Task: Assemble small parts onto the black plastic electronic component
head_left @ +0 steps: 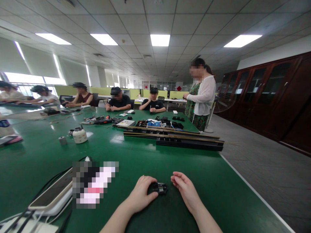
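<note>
My left hand (pixel 142 193) is closed around one end of a small black plastic part (pixel 162 188), with the thumb on the near side and the fingers on the far side. Some lighter grey detail shows on top of this part; its exact kind I cannot make out. It rests on or just above the green table (pixel 136 216). A short gap to the right, my right hand (pixel 184 187) holds nothing that I can see. Its fingers are loosely bent and point toward the part without touching it.
Long black rails (pixel 189 144) with thin brass-coloured rods lie across the table ahead. To the left are a phone (pixel 54 187) with cables, a white jar (pixel 80 135) and a small grey cylinder (pixel 62 140). Several people sit beyond; one person (pixel 202 94) stands at right.
</note>
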{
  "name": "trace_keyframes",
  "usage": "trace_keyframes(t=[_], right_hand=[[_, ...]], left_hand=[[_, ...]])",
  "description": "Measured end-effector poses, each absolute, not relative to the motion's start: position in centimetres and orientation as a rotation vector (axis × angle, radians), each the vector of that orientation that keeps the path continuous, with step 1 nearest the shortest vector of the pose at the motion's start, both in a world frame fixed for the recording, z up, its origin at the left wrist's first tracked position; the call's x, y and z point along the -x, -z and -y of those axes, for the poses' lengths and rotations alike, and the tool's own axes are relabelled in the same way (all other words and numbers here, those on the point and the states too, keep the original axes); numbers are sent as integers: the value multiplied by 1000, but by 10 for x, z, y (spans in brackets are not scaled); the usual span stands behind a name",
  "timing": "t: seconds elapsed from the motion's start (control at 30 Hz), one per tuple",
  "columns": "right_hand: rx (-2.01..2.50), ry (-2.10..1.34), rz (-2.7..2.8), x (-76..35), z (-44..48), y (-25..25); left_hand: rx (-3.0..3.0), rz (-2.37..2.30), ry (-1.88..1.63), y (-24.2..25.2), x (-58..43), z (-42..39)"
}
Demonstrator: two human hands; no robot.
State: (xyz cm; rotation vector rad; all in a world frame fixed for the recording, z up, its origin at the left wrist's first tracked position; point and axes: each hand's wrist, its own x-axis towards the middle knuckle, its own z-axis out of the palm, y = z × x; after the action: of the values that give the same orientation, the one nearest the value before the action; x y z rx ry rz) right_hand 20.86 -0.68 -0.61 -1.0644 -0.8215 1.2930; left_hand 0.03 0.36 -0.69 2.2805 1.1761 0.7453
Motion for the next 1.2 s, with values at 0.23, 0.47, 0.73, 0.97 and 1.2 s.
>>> trace_keyframes(t=[0.23,0.47,0.73,0.97,1.2], right_hand=[[1058,-1293,816,-209,4,10],[1068,-1289,819,-208,5,8],[1077,-1278,840,-208,6,4],[1085,-1277,842,-208,8,3],[1072,-1291,829,-208,7,5]], left_hand=[[-2279,-1198,-735,4,-1,-3],[-2275,-1192,-744,2,-2,-2],[-2283,-1182,-754,5,-1,-3],[-2294,-1185,-751,3,-1,-2],[-2295,-1173,-765,8,-1,-4]])
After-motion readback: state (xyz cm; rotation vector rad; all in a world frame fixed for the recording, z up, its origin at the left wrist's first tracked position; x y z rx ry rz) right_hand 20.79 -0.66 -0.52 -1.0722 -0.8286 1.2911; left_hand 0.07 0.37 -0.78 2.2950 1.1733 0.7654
